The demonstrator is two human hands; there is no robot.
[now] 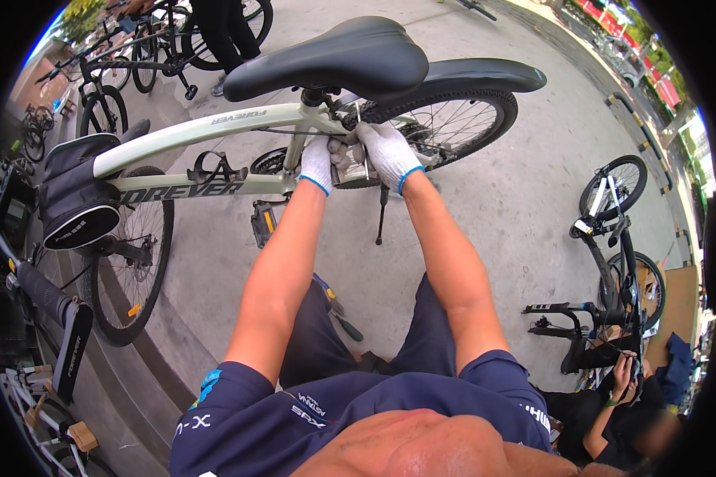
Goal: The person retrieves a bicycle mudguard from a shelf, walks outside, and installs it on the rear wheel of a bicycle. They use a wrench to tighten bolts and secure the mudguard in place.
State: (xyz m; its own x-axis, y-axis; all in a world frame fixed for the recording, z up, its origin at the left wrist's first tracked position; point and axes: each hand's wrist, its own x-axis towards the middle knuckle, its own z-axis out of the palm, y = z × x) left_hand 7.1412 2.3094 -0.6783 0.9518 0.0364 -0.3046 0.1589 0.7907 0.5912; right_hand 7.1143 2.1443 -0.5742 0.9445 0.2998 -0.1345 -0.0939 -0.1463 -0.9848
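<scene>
A pale grey-green bicycle point(207, 135) stands across in front of me, with its black saddle point(334, 60) on the upper side. Both my hands wear white knit gloves with blue cuffs and meet just behind the seat tube, below the saddle. My left hand point(320, 163) is closed, its fingers curled toward the right hand. My right hand point(386, 151) is also closed, its fingertips pinched by a thin silvery piece near the rear wheel point(485, 119). What the fingers hold is too small and covered to make out.
A black bag point(79, 191) sits on the frame's front. Pliers-like tool point(340, 312) lies on the concrete between my legs. The bike's kickstand point(383, 215) and pedal point(264, 224) jut toward me. Another bicycle point(612, 238) lies right, near another person's hands point(624, 378). Parked bikes point(143, 56) stand far left.
</scene>
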